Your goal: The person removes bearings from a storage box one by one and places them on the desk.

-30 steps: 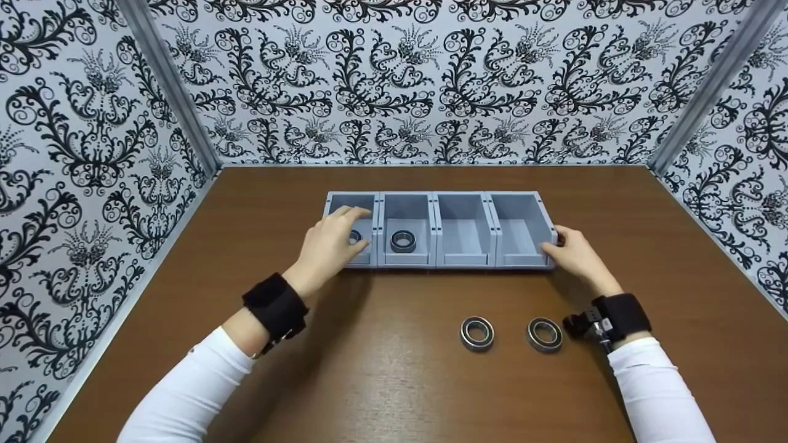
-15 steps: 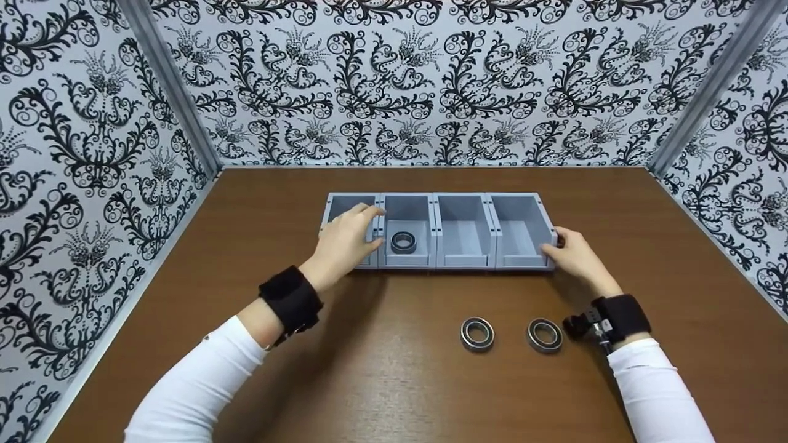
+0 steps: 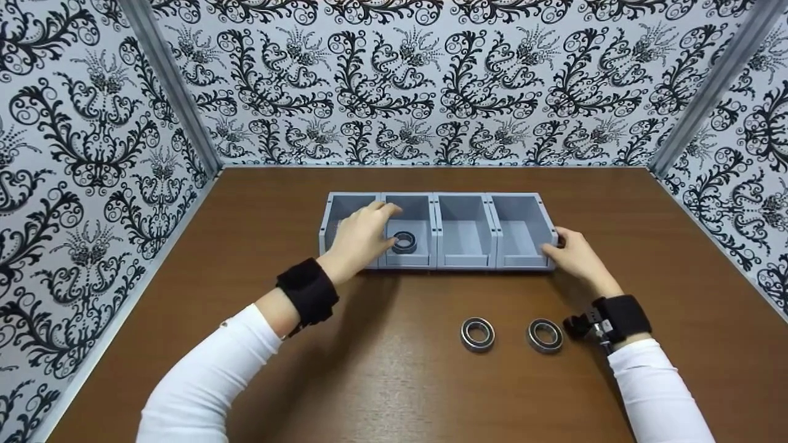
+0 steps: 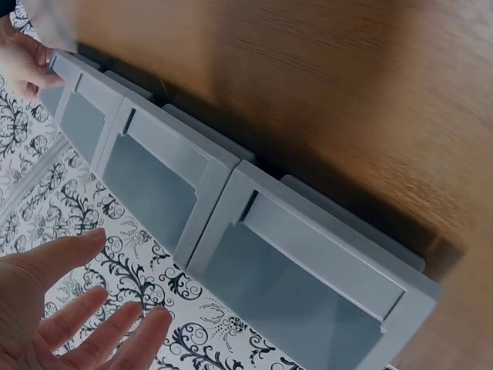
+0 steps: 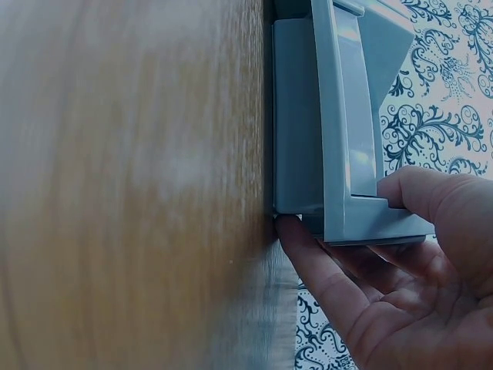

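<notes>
If lowering the spread left hand point(image 3: 359, 239), could nudge the black metal ring bearing point(image 3: 406, 250) in the second-from-left compartment point(image 3: 418, 212) of the grey plastic bin row point(image 3: 466, 261); pinching the bin row's end with the right hand point(image 3: 575, 253), could skew it by tugging.

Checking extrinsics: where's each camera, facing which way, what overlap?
Head: on the head, facing forward and down at the grey plastic four-bin row; left hand, right hand, white sleeves show.
Left wrist: on that wrist, looking lengthwise along the row; left hand near, right hand far.
Right wrist: on that wrist, facing the row's right end; right hand grips it.
Wrist views share the row and right hand.
</notes>
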Motion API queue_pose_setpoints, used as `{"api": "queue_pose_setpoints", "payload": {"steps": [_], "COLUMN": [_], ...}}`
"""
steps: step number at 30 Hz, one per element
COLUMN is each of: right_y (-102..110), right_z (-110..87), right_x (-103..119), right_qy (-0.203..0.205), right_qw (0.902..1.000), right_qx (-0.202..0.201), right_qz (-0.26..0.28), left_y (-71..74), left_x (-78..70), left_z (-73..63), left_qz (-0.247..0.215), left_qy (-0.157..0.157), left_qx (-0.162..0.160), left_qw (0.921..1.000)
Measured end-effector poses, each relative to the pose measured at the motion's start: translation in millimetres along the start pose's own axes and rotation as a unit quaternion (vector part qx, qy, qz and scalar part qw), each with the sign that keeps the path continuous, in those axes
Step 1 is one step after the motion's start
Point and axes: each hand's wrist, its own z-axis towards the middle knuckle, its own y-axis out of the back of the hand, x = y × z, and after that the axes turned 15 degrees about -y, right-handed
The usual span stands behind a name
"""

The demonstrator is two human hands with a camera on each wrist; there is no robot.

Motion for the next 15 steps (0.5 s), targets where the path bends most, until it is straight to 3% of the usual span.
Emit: {"api": "queue_pose_setpoints", "payload": {"steps": [15], "right_y": [-0.3], "right_z": [0.1], "right_x": [1.5], "right_qy": [0.003], "right_qw": [1.0], "right_qx": [-0.005], "right_qz": [0.0], "left_y": [-9.8], "left_x": [-0.5], "left_z": [19.1], "left_qz": [-0.008], "left_qy": [-0.006], "left_qx": [0.042], "left_qw": [0.9991]}}
